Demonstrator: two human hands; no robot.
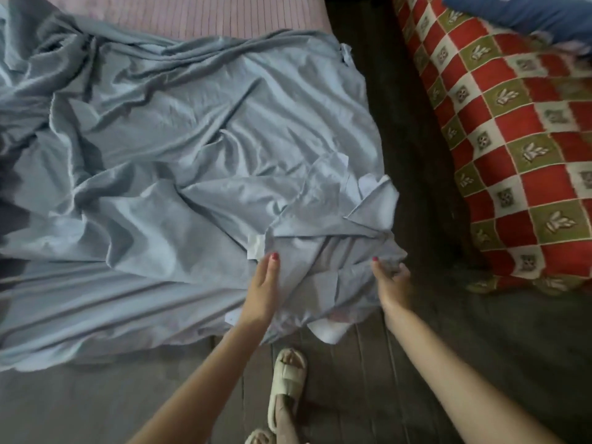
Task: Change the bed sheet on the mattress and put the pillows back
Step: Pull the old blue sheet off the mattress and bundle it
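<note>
Both hands are at the near corner of a light blue sheet [192, 149] that lies rumpled across the mattress [198, 14]. The left hand [261, 288] lies on the bunched corner with the thumb stretched up along a fold; its other fingers are tucked under or behind the cloth, so how tightly they hold it cannot be told. The right hand [389, 280] is just beside it, at the outer edge of the same bunch, fingers curled into the fabric and gripping it. Between the two hands the sheet is gathered into thick folds, with paler cloth showing at the edges above the left thumb and below the right wrist.

Beyond and to the left of the hands the sheet spreads in loose creases and hangs over the near side of the bed. At the far end, well past the hands, a strip of pinkish striped mattress is uncovered.

To the right of the right hand, across a dark gap of floor [416, 155], lies a red, green and white checked blanket [512, 129], with something blue [528, 14] on its far end. Below the hands, between the forearms, a foot in a cream slipper [286, 386] stands on the floor; a second slipper shows at the bottom edge.
</note>
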